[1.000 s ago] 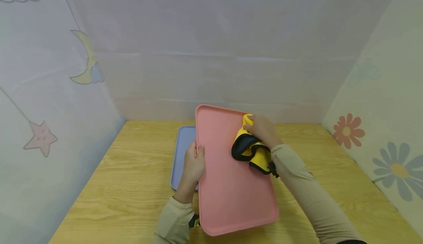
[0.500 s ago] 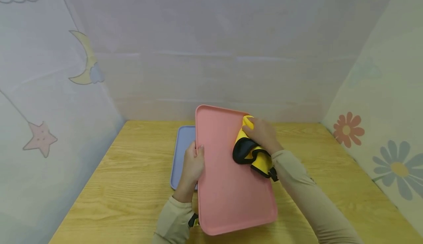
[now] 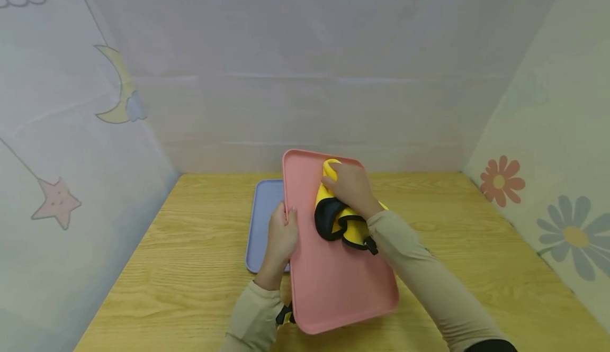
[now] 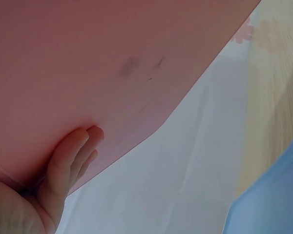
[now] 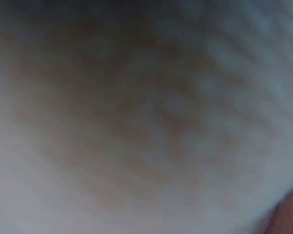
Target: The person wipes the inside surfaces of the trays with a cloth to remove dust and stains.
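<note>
A pink rectangular tray [image 3: 340, 283] is held up at a tilt above the table, its inner face towards me. My left hand [image 3: 282, 235] grips its left rim, thumb in front. In the left wrist view the fingers [image 4: 71, 151] lie against the underside, which has a few dark smudges. My right hand [image 3: 350, 185] holds a bunched yellow cloth with black edging [image 3: 329, 217] against the upper part of the tray's face. The cloth hides some of the tray, and the right fingers are partly hidden. The right wrist view is a pale blur where nothing can be made out.
A blue tray [image 3: 259, 225] lies flat on the wooden table [image 3: 190, 256], partly behind the pink tray. White walls with printed moon [image 3: 119, 84], star and flower [image 3: 500, 181] pictures enclose the table at the back and both sides.
My right hand and the yellow cloth have moved left across the upper part of the pink tray. The left hand keeps its grip, and the tray has shifted only slightly.
</note>
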The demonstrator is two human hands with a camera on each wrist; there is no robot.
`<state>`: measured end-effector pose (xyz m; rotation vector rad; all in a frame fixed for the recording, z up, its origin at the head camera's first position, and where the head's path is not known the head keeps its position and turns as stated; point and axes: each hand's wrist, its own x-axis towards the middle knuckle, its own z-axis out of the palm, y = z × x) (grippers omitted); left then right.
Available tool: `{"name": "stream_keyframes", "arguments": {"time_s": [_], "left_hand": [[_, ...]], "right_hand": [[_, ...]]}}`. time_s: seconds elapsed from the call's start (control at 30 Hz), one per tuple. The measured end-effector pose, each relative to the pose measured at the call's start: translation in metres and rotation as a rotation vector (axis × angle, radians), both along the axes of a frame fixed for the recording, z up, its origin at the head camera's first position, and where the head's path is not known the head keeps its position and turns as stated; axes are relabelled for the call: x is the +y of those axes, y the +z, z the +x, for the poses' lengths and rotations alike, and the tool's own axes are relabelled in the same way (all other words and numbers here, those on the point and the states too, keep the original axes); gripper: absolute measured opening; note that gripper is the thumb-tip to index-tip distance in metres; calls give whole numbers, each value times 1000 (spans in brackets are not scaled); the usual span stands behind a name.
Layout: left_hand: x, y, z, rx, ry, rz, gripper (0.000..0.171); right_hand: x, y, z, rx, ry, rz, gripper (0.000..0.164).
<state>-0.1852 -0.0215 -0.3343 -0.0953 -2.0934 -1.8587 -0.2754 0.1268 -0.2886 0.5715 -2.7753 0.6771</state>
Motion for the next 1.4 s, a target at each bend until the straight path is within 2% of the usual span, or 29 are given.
{"name": "stream_keyframes", "arguments": {"time_s": [0.1,0.2,0.37,0.5,0.7,0.77,0.9,1.0,1.07,1.23,1.3,1.4], "left_hand": [[2,-1,-1,2,6,-9,16],[3,-3,-2,3,15,-31,26],[5,-6,-4,-7,2,-45,37],[6,-7,-5,-17,-8,-25,41],[7,-6,-6,-38,9,-26,37],[7,-6,-7,-70,0,1,35],[5,-5,-8,-156,-39,114,35],[5,-4,-8,-179,-59,186,37],[5,-3,-8,-169,-47,191,38],[6,-4,-7,-73,14,84,35],[7,-5,-7,-35,13,73,35],[7,-7,-6,-24,-2,90,37]], "right_hand": [[-16,6,5,2,9,28,28],[-32,12,12,-9,20,49,38],[-51,19,23,40,61,114,29],[-57,23,29,86,54,154,24],[-53,22,31,75,34,178,25],[-51,22,32,55,29,187,31],[-50,23,34,43,7,209,44],[-51,22,36,62,-18,216,46],[-53,22,36,77,-32,208,46],[-54,19,36,124,-33,184,43],[-54,17,35,130,-28,183,41],[-52,16,33,122,-17,191,39]]}}
